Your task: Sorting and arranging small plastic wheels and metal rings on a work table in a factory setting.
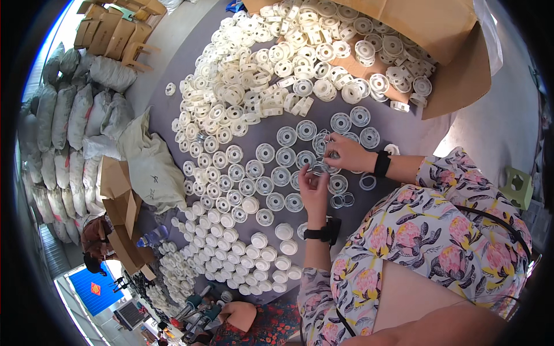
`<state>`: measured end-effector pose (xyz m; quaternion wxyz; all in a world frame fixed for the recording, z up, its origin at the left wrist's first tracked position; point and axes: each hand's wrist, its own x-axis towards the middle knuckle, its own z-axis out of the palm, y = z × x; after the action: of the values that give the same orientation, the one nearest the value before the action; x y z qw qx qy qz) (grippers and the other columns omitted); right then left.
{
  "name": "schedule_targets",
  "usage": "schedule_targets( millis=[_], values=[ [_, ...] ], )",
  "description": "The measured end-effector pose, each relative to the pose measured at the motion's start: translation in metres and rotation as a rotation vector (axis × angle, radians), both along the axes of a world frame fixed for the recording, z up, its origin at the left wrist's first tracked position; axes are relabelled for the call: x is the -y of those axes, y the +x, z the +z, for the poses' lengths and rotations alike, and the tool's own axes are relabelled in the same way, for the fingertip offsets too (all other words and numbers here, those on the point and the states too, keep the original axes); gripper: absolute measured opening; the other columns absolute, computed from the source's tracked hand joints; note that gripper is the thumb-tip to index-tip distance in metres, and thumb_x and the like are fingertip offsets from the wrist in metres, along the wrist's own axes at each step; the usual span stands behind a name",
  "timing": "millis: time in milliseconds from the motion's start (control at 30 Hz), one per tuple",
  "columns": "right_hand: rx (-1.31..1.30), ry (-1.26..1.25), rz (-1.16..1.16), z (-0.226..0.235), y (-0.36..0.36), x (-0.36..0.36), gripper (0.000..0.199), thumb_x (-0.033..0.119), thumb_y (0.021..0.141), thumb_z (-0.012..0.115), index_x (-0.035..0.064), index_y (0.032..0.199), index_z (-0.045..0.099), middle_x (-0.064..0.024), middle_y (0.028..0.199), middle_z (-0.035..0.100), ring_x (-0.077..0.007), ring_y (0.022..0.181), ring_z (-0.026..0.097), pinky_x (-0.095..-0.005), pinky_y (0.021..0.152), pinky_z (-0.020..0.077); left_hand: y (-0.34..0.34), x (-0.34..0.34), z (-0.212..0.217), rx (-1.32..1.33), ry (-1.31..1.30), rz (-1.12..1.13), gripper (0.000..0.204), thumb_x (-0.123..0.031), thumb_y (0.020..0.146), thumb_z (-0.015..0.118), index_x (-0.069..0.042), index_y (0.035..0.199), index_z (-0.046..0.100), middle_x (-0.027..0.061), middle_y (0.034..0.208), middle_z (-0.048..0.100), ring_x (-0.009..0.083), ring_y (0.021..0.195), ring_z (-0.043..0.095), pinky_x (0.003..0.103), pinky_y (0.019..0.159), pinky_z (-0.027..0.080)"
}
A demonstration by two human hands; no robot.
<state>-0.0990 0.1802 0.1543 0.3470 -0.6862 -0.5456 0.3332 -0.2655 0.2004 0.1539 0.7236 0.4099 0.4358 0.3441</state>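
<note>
My left hand (314,187) has its fingers curled and pinched around thin shiny rings (321,169), just above rows of round white wheel-like parts (285,157) with silvery ring faces. Close by, my right hand (346,153) is closed, fingertips together over one of these parts; the fingers hide what they hold. Loose thin rings (347,200) lie on the grey cloth beside my left wrist, and another ring (367,182) is below my right wrist. Both wrists wear black bands.
A large heap of white wheel parts (242,75) spreads across the far side, spilling from an open cardboard box (461,86). Stacked white round parts (231,248) fill the near left. Full sacks (75,121) are piled at left. Another person (95,242) is beyond the cartons.
</note>
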Motion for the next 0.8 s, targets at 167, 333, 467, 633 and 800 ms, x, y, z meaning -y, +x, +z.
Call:
schedule_targets(
  millis=[167, 333, 467, 633, 800],
  values=[
    [0.049, 0.081, 0.05, -0.004, -0.002, -0.012, 0.019, 0.026, 0.073, 0.063, 0.0074, 0.078, 0.064, -0.0157, 0.109, 0.052, -0.029, 0.089, 0.057, -0.0357, 0.077, 0.0471, -0.012, -0.006, -0.006, -0.301, 0.412, -0.091, 0.041, -0.003, 0.082, 0.062, 0.0, 0.12, 0.046, 0.0027, 0.084, 0.056, 0.0071, 0.07, 0.053, 0.02, 0.062, 0.044],
    [0.214, 0.188, 0.22, 0.004, 0.003, -0.027, 0.018, 0.024, 0.074, 0.064, 0.0072, 0.079, 0.063, -0.0132, 0.108, 0.051, -0.0276, 0.086, 0.057, -0.0334, 0.078, 0.0454, -0.013, -0.01, 0.0, -0.031, -0.063, 0.015, 0.039, -0.002, 0.085, 0.058, 0.003, 0.121, 0.045, 0.0094, 0.105, 0.059, 0.0134, 0.089, 0.059, 0.022, 0.076, 0.047],
    [0.019, 0.036, 0.167, 0.015, 0.002, -0.032, 0.025, 0.031, 0.073, 0.065, 0.008, 0.08, 0.066, -0.0134, 0.104, 0.056, -0.0269, 0.092, 0.056, -0.0335, 0.079, 0.0454, -0.015, -0.009, 0.001, 0.044, 0.169, 0.078, 0.042, -0.003, 0.084, 0.059, 0.001, 0.123, 0.045, 0.0087, 0.107, 0.058, 0.0133, 0.092, 0.059, 0.023, 0.078, 0.048],
    [-0.667, -0.499, 0.109, 0.018, 0.006, -0.021, 0.048, 0.042, 0.08, 0.064, 0.0018, 0.106, 0.062, -0.0092, 0.105, 0.06, -0.0173, 0.1, 0.053, -0.0292, 0.087, 0.0408, -0.028, -0.013, 0.021, 0.023, 0.245, -0.056, 0.049, 0.004, 0.08, 0.059, 0.002, 0.127, 0.043, 0.0084, 0.111, 0.057, 0.0124, 0.095, 0.057, 0.024, 0.083, 0.046],
    [-0.909, -0.584, 0.112, 0.027, 0.001, -0.008, 0.043, 0.036, 0.083, 0.062, 0.0015, 0.109, 0.059, -0.0038, 0.099, 0.062, -0.0099, 0.092, 0.055, -0.0246, 0.079, 0.0443, -0.042, -0.006, 0.016, -0.01, 0.299, -0.186, 0.052, 0.008, 0.078, 0.059, 0.002, 0.127, 0.043, 0.0086, 0.115, 0.055, 0.0125, 0.098, 0.056, 0.025, 0.084, 0.045]
  ],
)
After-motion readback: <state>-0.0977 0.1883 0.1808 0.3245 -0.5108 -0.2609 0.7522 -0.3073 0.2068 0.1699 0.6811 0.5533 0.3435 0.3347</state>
